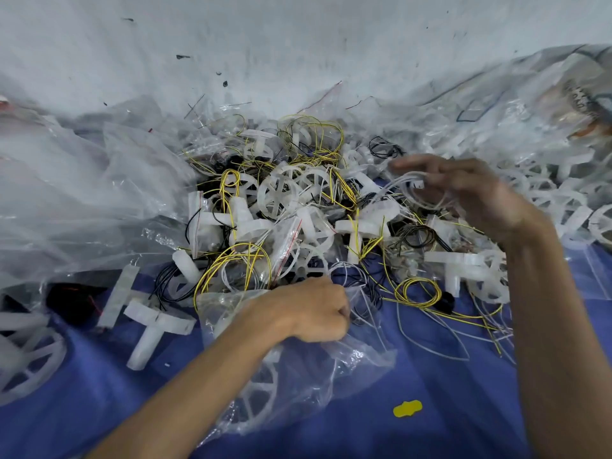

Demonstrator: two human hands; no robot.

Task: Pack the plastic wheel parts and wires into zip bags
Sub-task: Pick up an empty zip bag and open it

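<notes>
— Your left hand (311,309) is balled into a fist, knuckles up, gripping the crumpled mouth of a clear zip bag (347,362) at the near edge of the pile.

— And you have a white spoked wheel part (258,395) inside that bag, lying low in it beside your left forearm, on the blue cloth (447,409).

— Your right hand (473,197) hangs above the right side of the pile, fingers bent over a white wire coil (419,190). The hand is blurred, so I cannot tell you which fingers pinch it.

— That coil sits under your fingertips, outside the bag and well apart from your left hand.

— Between your hands lies the pile (291,200): white wheels and cross-shaped hubs tangled with yellow and black wires. A small zip bag with a red strip (288,246) leans among them, just above your left fist.

— On the cloth to the right of your fist you have a yellow wire coil (417,291) lying flat, close to your right forearm.

— Left of your left forearm a T-shaped plastic piece (155,326) rests on the cloth, and another wheel (29,369) lies at the left edge.

— More wheel parts (546,193) are heaped behind your right hand, and loose clear plastic bags (82,180) are bunched up on the left against the white wall (298,44).

— One yellow scrap (407,409) lies on the cloth between your forearms.
</notes>
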